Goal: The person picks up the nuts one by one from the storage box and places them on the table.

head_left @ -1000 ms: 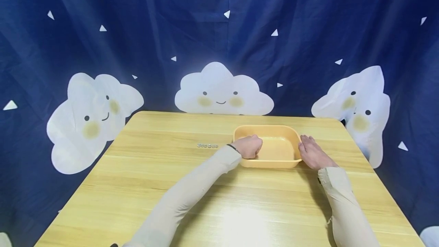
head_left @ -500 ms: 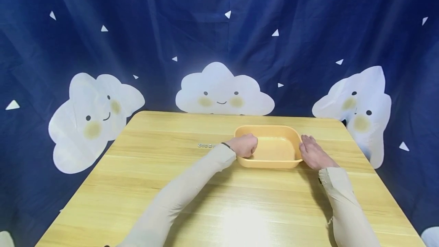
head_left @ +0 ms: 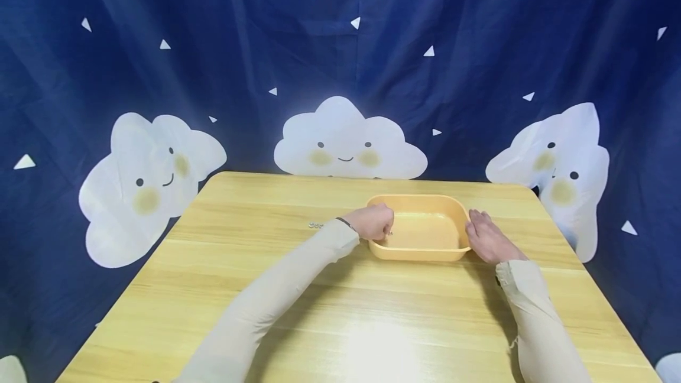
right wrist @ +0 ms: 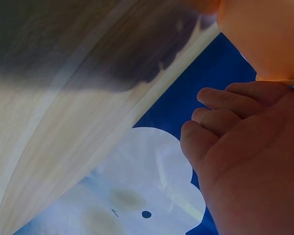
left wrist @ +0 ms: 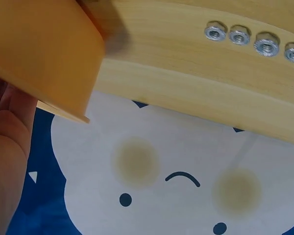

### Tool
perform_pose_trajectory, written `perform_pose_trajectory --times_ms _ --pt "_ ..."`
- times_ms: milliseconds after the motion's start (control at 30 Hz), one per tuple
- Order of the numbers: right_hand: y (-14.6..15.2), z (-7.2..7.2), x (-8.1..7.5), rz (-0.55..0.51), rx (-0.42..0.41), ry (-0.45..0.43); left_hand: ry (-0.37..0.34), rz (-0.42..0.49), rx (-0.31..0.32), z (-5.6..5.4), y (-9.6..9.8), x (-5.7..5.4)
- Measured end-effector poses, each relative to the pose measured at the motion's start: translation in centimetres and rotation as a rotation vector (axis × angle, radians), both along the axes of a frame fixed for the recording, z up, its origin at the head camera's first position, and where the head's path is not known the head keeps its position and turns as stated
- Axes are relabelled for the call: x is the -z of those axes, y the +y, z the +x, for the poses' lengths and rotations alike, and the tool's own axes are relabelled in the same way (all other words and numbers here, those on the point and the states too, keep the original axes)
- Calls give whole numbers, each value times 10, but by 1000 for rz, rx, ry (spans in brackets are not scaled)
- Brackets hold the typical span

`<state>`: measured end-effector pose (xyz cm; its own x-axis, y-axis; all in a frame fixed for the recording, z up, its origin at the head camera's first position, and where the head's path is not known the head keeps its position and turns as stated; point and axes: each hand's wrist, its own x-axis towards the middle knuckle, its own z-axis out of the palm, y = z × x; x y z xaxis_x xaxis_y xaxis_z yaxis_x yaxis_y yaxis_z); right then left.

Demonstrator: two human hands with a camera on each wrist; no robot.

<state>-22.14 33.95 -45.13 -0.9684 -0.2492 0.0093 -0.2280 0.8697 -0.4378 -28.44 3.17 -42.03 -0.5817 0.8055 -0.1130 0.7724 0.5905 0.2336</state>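
Observation:
A yellow-orange plastic basin [head_left: 420, 254] stands on the table. My left hand [head_left: 370, 221] reaches over its left rim, fingers curled downward inside. A small metal piece [head_left: 391, 233] shows right beside those fingertips; whether they pinch it or it lies on the basin floor is unclear. In the left wrist view the fingers disappear behind the basin wall. My right hand [head_left: 492, 239] rests with extended fingers against the outside of the basin's right end. Left of the basin, a row of metal flange nuts [left wrist: 267, 44] lies on the tabletop, partly covered by the left sleeve in the head view.
The light wooden table [head_left: 330, 306] has a far edge close behind the basin. Beyond it hangs a dark blue curtain [head_left: 340, 46] with white clouds and triangles. The left sleeve [head_left: 287, 288] crosses the table in front of the nuts.
My left hand has drifted left inside the basin toward its left rim, uncovering the small metal piece. Its sleeve now covers more of the nut row. The right hand stays against the basin.

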Motion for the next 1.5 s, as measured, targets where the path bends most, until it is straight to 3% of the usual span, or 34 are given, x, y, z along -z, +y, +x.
perform_pose_trajectory --times_ms 167,533,767,1167,1500 --pt "0 -1 1 -1 0 19 3 23 18 -1 -5 -3" --pt "0 0 -1 -7 8 3 29 13 -11 -4 -12 -3" --pt "-1 -1 -1 -3 6 5 83 57 -10 -7 -19 -3" --pt "0 0 -1 -5 -4 1 114 118 -6 -11 -32 -10" --pt "0 0 -1 0 -9 -5 60 186 -23 -13 -46 -16"
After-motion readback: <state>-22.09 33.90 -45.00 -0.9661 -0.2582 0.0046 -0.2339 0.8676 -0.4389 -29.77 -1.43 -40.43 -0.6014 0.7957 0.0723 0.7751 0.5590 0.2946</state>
